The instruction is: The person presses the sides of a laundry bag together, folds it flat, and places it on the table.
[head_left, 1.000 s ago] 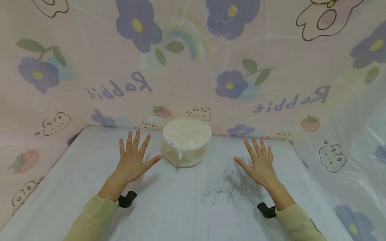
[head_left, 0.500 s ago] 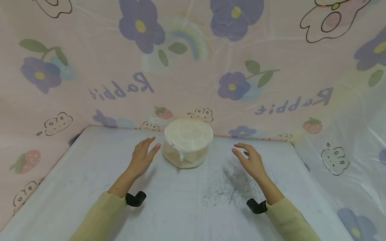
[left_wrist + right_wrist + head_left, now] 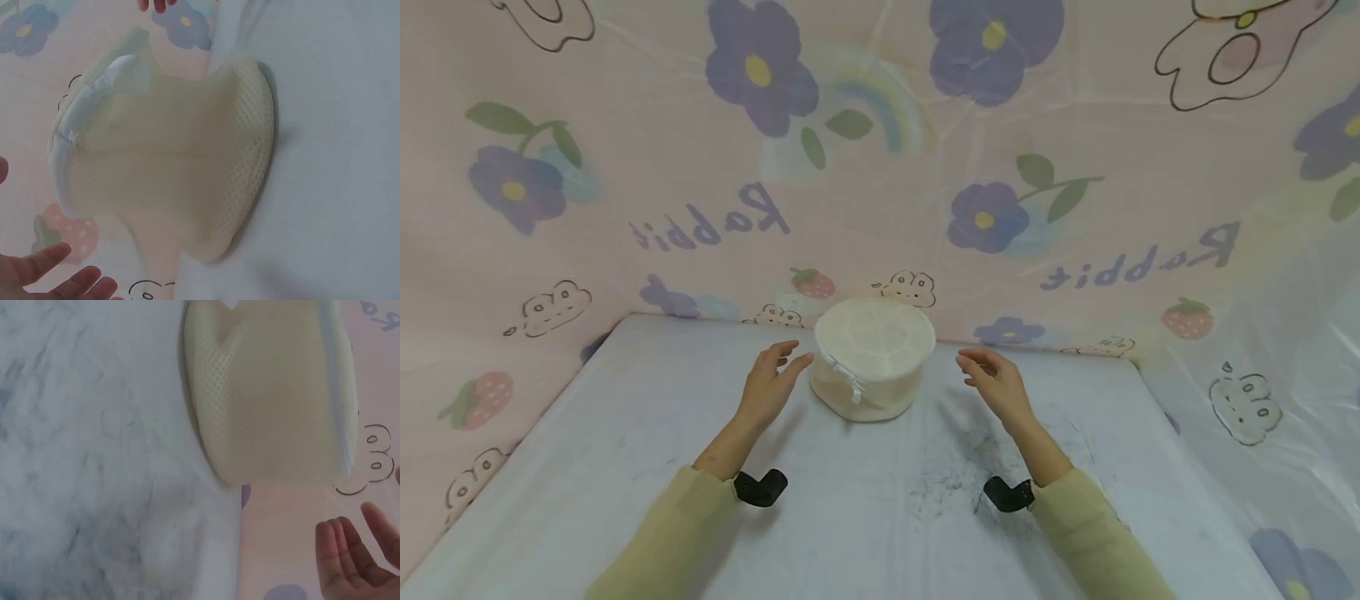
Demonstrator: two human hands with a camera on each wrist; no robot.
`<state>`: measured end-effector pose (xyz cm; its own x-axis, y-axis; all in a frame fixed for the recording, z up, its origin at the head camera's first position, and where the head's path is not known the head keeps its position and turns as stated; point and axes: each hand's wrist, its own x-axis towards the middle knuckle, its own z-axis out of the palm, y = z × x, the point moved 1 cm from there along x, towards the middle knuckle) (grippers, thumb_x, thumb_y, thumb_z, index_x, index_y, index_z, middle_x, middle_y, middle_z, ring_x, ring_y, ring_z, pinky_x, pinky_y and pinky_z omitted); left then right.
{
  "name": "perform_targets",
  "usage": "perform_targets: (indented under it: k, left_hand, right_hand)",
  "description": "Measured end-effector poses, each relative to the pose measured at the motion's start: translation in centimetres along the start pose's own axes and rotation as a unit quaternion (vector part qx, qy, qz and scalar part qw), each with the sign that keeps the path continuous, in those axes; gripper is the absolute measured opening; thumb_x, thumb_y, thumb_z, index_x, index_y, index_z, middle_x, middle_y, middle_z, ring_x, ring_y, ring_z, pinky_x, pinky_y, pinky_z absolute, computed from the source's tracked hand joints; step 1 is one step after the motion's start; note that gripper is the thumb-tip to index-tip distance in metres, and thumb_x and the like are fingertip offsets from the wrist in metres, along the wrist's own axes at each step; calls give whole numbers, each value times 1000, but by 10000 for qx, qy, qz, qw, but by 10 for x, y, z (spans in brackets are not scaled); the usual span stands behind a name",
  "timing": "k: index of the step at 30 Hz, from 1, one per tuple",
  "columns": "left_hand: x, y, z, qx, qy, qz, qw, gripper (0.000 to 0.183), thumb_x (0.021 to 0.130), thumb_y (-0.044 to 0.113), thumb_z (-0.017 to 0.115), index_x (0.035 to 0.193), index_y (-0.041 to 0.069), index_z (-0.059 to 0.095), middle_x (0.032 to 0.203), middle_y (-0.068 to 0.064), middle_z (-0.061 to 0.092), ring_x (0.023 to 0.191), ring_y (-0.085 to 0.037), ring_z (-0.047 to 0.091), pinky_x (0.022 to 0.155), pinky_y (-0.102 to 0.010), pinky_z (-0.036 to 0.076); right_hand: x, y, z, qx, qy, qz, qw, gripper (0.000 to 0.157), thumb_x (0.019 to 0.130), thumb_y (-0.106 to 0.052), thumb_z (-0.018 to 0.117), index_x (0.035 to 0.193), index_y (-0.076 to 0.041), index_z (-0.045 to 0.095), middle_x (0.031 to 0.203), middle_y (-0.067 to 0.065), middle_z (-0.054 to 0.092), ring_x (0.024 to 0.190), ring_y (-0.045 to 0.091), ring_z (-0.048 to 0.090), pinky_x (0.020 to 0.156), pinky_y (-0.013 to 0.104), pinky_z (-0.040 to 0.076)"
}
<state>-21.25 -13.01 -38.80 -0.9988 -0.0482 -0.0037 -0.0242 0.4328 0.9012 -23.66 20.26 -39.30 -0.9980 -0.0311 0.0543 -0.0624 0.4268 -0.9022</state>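
Observation:
A cream mesh laundry bag (image 3: 872, 354), round and drum-shaped with a white zip around its top, stands at the back middle of the table. My left hand (image 3: 769, 387) hovers just left of the bag, fingers loosely bent, holding nothing. On the other side my right hand (image 3: 1000, 383) is held up a short way from the bag, its fingers bent toward it and nothing in them. In the left wrist view the mesh wall of the bag (image 3: 162, 144) sags inward. The right wrist view shows the bag (image 3: 275, 394) apart from the fingertips (image 3: 325, 531).
The white table (image 3: 842, 517) has dark marks right of the middle. A patterned curtain (image 3: 865, 217) with flowers and rabbits rises right behind the bag and along both sides. A black wrist camera sits on each cuff, the left (image 3: 762, 487) and the right (image 3: 1007, 494).
Both hands have moved inward toward the bag from either side. Their spread fingers have bent and drawn together. The bag stays in place; the view has shifted slightly.

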Motion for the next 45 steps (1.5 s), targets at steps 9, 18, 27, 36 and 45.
perform_targets:
  k: [9,18,27,36,45]
  left_hand:
    - [6,10,10,-613,155,-732,9953,66,92,39,57,147,11,34,142,-17,42,127,-35,45,99,-50,41]
    - [10,15,16,-1320,271,-1133,9844,70,90,34,60,149,14,27,140,-19,41,115,-35,52,97,-45,45]
    - [17,12,23,-1701,156,-1166,9784,72,91,31,63,150,14,27,136,-20,45,115,-32,52,96,-42,49]
    - [18,13,29,-1750,75,-1104,9783,69,91,28,64,150,16,30,135,-20,45,113,-31,53,94,-41,50]
    - [11,18,29,-1595,-177,-1095,9810,73,91,26,65,152,16,26,136,-19,45,114,-31,55,96,-38,50]
  right_hand:
    - [20,-9,20,923,9,441,9948,49,95,-27,59,138,-5,48,127,22,57,110,33,61,86,38,55]
    - [33,-15,37,1203,-204,799,9893,63,93,-24,62,146,-4,35,133,25,52,117,39,56,88,38,54]
    - [40,-22,48,909,-180,1094,9897,68,92,-32,63,148,-7,33,143,22,42,121,35,52,91,39,53]
    - [45,-26,54,665,-124,1102,9916,74,91,-34,64,151,-9,28,145,19,41,123,31,52,88,35,54]
    - [38,-31,54,907,-162,1191,9886,72,90,-31,65,149,-9,31,143,19,43,123,32,53,93,39,52]
